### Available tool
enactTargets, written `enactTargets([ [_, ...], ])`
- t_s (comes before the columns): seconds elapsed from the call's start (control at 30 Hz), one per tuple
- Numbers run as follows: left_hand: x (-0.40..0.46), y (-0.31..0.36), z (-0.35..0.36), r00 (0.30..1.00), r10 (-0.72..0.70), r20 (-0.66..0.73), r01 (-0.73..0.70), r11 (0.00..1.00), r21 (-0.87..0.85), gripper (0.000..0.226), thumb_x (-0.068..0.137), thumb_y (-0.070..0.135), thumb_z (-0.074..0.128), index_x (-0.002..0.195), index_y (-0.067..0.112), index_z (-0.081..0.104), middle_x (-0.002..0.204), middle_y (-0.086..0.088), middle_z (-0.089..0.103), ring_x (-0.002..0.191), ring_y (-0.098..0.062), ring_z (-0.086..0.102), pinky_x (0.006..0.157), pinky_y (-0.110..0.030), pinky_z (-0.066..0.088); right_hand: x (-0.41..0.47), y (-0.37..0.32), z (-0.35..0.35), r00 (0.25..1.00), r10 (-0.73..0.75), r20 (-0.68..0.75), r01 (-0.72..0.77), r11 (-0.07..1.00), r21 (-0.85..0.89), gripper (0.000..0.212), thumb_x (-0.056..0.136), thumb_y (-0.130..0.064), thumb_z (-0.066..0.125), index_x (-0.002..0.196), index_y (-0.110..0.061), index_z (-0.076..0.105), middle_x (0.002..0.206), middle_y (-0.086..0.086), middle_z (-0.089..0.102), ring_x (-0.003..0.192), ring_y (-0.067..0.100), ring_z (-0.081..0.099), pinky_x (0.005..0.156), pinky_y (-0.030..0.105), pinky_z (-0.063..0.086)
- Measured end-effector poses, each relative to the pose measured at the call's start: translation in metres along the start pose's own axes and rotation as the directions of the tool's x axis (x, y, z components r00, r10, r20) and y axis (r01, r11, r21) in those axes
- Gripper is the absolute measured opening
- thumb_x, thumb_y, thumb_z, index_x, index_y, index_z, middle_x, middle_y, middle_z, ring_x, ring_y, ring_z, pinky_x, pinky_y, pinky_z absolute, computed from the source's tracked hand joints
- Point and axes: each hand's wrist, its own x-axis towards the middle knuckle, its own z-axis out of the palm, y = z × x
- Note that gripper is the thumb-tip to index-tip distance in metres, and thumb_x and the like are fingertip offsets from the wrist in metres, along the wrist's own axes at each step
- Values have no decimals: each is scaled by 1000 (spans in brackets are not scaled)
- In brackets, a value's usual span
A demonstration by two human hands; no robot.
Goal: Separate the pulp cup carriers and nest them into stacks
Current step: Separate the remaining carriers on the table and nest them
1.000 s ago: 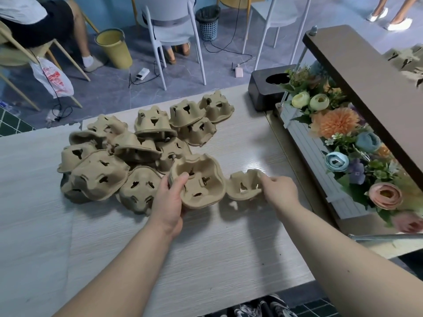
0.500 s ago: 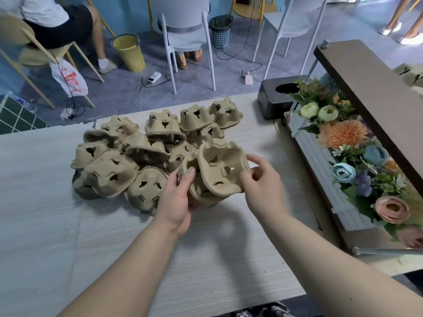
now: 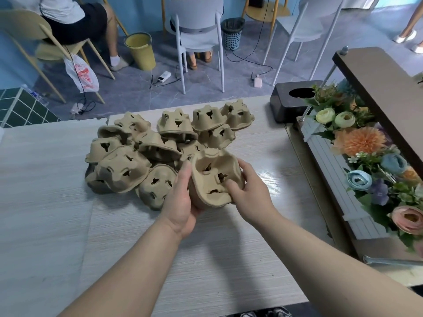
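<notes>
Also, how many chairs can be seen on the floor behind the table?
3: a tan chair far left, occupied; a pale grey chair in the middle, occupied; a white chair to the right. More may lie outside the view.

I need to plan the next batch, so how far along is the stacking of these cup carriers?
Early on. No finished stack shows on the table. In hand: the left hand and right hand grip a carrier, hollow side up, apparently nested on another beneath it. Left: the loose pile of carriers behind, a dozen or so, mostly upside down and jumbled.
</notes>
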Motion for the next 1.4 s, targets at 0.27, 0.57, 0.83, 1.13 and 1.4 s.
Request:
enactTargets([
  [0.27,-2,20,-44,966,141,-216,-141,990,14,20,91,17,63,109,26,64,92,0,75,86,-18,70,76,-41,56,19,5,6,999,-21,-24,15,970,-242,42,93,-37,56,133,-25,51,127,-7,58,110,9,55,92,25,41],
  [0.57,-9,26,-74,963,106,-249,-113,993,-16,23,92,19,61,114,27,64,103,-3,75,98,-23,69,92,-56,50,36,16,39,950,-77,304,275,669,-690,66,83,-34,63,143,-28,34,149,-7,34,131,29,29,105,33,31],
  [0.83,-5,28,-77,974,105,-199,-102,994,25,19,94,19,59,110,27,65,94,1,75,87,-16,70,72,-37,55,37,18,36,975,-32,219,191,624,-758,43,85,-30,61,125,-26,50,121,-7,58,111,25,38,82,33,42],
  [1.13,-1,30,-73,981,78,-177,-73,997,35,21,93,21,61,114,25,64,97,-1,76,89,-17,70,74,-35,55,36,21,16,992,8,-125,-68,876,-478,86,73,-32,73,146,-29,27,122,5,56,118,29,45,93,37,42],
  [1.4,1,31,-64,979,112,-169,-99,991,86,63,66,35,75,125,19,60,112,-9,73,101,-23,68,87,-42,54,32,-26,11,963,-46,-266,53,998,19,88,72,-29,80,141,-42,27,95,-16,52,87,-5,55,75,19,41],
])
